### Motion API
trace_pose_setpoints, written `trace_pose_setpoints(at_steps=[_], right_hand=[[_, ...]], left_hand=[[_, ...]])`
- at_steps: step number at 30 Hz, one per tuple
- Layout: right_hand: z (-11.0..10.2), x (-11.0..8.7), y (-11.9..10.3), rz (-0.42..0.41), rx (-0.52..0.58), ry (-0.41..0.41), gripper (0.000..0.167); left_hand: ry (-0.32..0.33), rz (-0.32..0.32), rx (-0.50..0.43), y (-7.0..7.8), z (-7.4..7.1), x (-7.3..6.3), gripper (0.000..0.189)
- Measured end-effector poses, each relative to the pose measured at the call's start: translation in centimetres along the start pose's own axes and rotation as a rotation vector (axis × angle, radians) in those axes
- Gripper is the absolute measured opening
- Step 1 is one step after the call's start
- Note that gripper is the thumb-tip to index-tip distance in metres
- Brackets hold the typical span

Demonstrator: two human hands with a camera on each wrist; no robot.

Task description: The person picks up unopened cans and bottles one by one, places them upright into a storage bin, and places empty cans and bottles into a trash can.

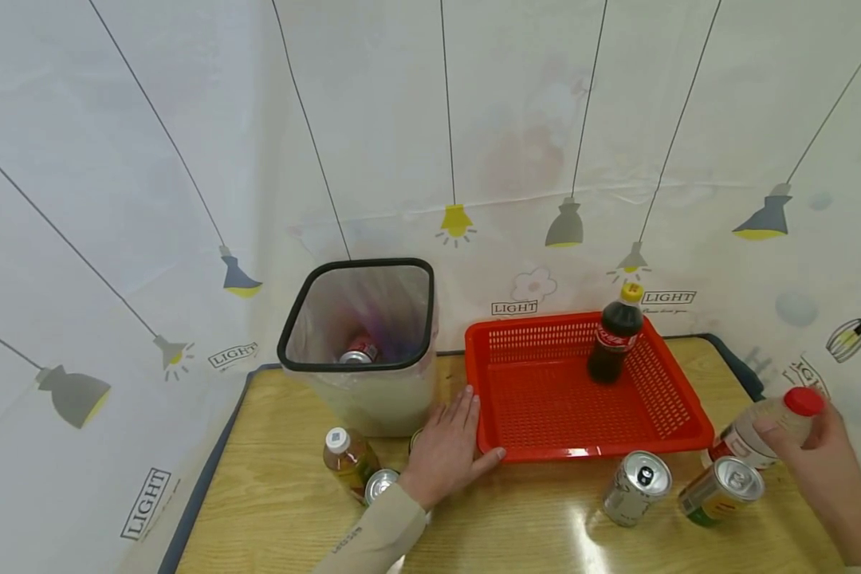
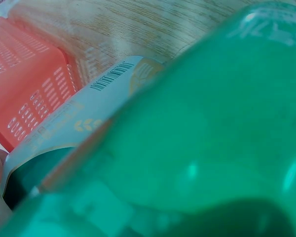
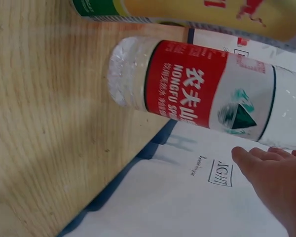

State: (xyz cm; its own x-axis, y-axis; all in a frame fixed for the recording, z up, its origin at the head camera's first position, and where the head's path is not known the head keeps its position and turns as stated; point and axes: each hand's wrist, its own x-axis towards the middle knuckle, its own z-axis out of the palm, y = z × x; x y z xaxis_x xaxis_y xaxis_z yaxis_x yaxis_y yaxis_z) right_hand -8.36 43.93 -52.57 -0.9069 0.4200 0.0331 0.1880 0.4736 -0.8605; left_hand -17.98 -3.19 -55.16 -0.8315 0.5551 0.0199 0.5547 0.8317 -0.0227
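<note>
My left hand (image 1: 445,450) lies with extended fingers at the left edge of the red plastic basket (image 1: 584,453), thumb along its front rim. Beneath that hand, a can is mostly hidden. In the left wrist view, a blurred green shiny surface (image 2: 202,128) fills the foreground, with a pale blue can (image 2: 96,101) behind it. At the right, my right hand (image 1: 821,462) is around the upper part of a red-capped water bottle (image 1: 756,430). Its fingers are straight and beside the bottle's label in the right wrist view; the thumb overlaps the bottle in the head view.
A cola bottle (image 1: 615,343) stands inside the basket. The lined bin (image 1: 380,402) behind my left hand contains a can (image 1: 361,349). Before it stand an amber drink bottle (image 1: 350,462) and a silver-topped can (image 1: 382,485). A white can (image 1: 634,490) and gold-green can (image 1: 721,490) stand front right.
</note>
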Motion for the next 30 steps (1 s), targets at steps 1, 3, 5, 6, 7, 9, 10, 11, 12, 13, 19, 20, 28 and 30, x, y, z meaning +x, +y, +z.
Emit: trace_pose_setpoints(at_steps=[1,3,5,6,7,9,10,11,12,13,19,20,28,30], right_hand=[[0.1,0.0,0.1,0.010,-0.019,-0.005,0.087],[0.3,0.0,0.4,0.028,-0.063,-0.010,0.085],[0.5,0.1,0.5,0.044,-0.093,-0.018,0.085],[0.6,0.1,0.5,0.056,-0.096,-0.019,0.086],[0.7,0.2,0.5,0.064,-0.094,-0.021,0.087],[0.9,0.2,0.4,0.087,-0.084,-0.017,0.089],[1.0,0.2,0.4,0.097,-0.079,-0.012,0.089],[1.1,0.2,0.3,0.110,-0.079,0.001,0.089],[1.2,0.2,0.2,0.118,-0.082,0.015,0.088],[1.2,0.3,0.2,0.124,-0.084,0.027,0.088],[1.3,0.6,-0.2,0.140,-0.065,0.080,0.086],[1.3,0.7,-0.2,0.145,-0.056,0.080,0.087],[1.3,0.9,-0.2,0.105,-0.084,0.080,0.083],[1.2,0.9,-0.2,0.097,-0.092,0.091,0.077]], left_hand=[[-0.001,0.000,0.000,0.0,0.0,0.0,0.098],[-0.003,0.000,-0.001,0.0,0.0,-0.1,0.098],[-0.003,0.000,-0.001,-0.1,0.0,-0.1,0.097],[-0.003,-0.001,-0.001,-0.1,0.0,-0.1,0.097],[-0.004,-0.002,0.000,-0.1,0.0,-0.1,0.097],[-0.008,-0.005,0.000,-0.1,0.0,-0.1,0.097],[-0.011,-0.006,-0.002,-0.1,0.0,-0.1,0.097],[-0.011,-0.007,-0.005,-0.1,0.0,-0.1,0.097],[-0.014,-0.008,-0.006,-0.1,0.0,-0.1,0.097],[-0.013,-0.008,-0.008,-0.1,0.0,-0.1,0.097],[-0.013,-0.012,-0.024,0.0,0.0,0.0,0.097],[-0.015,-0.013,-0.026,0.0,0.0,0.0,0.097],[-0.011,-0.011,-0.029,0.0,-0.2,-0.1,0.096],[-0.011,-0.011,-0.036,0.0,-0.2,-0.1,0.096]])
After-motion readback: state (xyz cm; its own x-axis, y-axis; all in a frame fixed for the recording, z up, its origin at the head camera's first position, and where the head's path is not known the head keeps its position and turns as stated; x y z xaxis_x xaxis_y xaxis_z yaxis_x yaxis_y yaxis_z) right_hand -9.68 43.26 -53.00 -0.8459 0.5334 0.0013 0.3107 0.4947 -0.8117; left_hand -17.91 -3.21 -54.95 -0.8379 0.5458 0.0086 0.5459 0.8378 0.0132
